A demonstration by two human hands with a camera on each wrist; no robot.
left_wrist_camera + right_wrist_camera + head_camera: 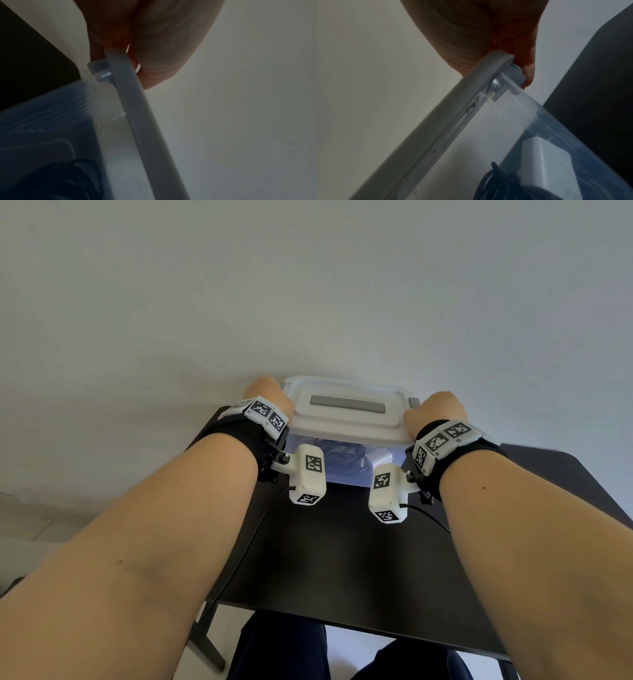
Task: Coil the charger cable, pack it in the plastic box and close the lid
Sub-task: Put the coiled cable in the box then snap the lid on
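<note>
Nearest me is the dark counter [342, 559]. At its far end sits the clear plastic box [346, 470], and through its wall I see the coiled black charger cable [500, 181] beside the white adapter [544, 155]. The white lid [346, 409] lies on top. My left hand [269, 395] pinches its left end, my right hand [436, 410] clamps the right end latch [517, 73].

Plain indoor room, kind unclear: bare pale wall [308, 285], small black table [342, 559], light floor [27, 525]
</note>
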